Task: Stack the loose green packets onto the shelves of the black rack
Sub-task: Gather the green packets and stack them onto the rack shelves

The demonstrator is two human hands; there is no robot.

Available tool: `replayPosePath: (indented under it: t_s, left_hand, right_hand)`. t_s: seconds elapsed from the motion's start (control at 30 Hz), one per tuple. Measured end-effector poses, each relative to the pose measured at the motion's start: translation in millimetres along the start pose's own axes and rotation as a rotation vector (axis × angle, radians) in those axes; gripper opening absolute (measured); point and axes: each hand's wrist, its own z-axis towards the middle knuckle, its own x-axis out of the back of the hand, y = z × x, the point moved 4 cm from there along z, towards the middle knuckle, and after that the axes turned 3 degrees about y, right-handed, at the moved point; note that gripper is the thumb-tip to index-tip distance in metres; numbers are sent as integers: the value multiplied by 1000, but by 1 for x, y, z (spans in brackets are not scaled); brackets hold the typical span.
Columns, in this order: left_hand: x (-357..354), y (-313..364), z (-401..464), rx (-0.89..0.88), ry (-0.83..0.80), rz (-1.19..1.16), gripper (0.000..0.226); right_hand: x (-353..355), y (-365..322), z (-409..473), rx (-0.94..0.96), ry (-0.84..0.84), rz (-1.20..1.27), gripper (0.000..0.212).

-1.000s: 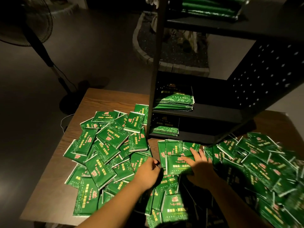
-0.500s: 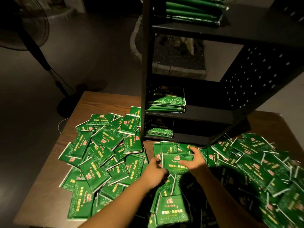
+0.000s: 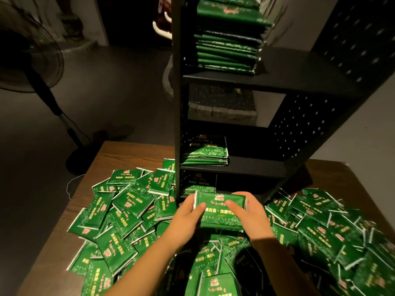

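Observation:
A small stack of green packets [image 3: 220, 212] is lifted above the table, just in front of the black rack [image 3: 275, 82]. My left hand [image 3: 186, 218] grips its left edge with the thumb on top. My right hand [image 3: 250, 210] grips its right edge, thumb on top too. Several loose green packets [image 3: 126, 201] lie in heaps on the wooden table [image 3: 128, 150], left, right and near me. The rack holds a tall packet stack [image 3: 226, 41] on the upper shelf, a short stack [image 3: 205, 154] on the middle shelf and a thin one [image 3: 201, 186] on the lowest.
A standing fan [image 3: 27, 50] is on the floor to the left, its base by the table's far left corner. The rack's perforated side panel [image 3: 299, 129] slants on the right. The shelf space right of each stack is bare.
Both hands closed on a small stack and raised it off the table toward the rack's lowest shelf. The camera tilted up, bringing the upper shelf's stack into view.

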Motion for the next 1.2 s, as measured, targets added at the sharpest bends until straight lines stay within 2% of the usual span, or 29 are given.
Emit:
replayPosePath:
  t_s: [0.1, 0.13, 0.17, 0.23, 0.33, 0.4, 0.53, 0.8, 0.97, 1.1, 1.2]
  left_hand:
    - [0, 19, -2, -58, -22, -33, 27]
    - [1, 23, 0, -66, -12, -58, 23]
    - [2, 27, 2, -84, 13, -79, 22]
    - [4, 44, -2, -155, 56, -81, 33]
    - [7, 64, -4, -255, 67, -97, 45]
    - [9, 81, -8, -310, 87, -135, 29]
    - [10, 112, -15, -411, 109, -178, 24]
    - [16, 188, -29, -495, 89, -309, 21]
    - [21, 226, -36, -524, 52, -353, 19]
    - [23, 254, -33, -501, 20, -515, 21]
    - [27, 275, -32, -510, -3, -675, 27]
  right_hand:
    - [-6, -22, -9, 9, 4, 130, 49]
    - [-6, -29, -10, 9, -4, 163, 44]
    - [-7, -35, -11, 20, 0, 191, 29]
    - [-4, -49, -14, 77, 23, 228, 12]
    - [5, -67, -16, 146, 61, 273, 20]
    - [10, -84, -19, 192, 69, 299, 24]
    - [21, -115, -25, 315, 99, 284, 25]
    - [45, -181, -39, 501, 176, 290, 19]
    - [53, -213, -43, 595, 153, 220, 20]
    - [64, -251, -34, 677, 168, 201, 17]
    - [81, -289, -21, 669, 240, 349, 9]
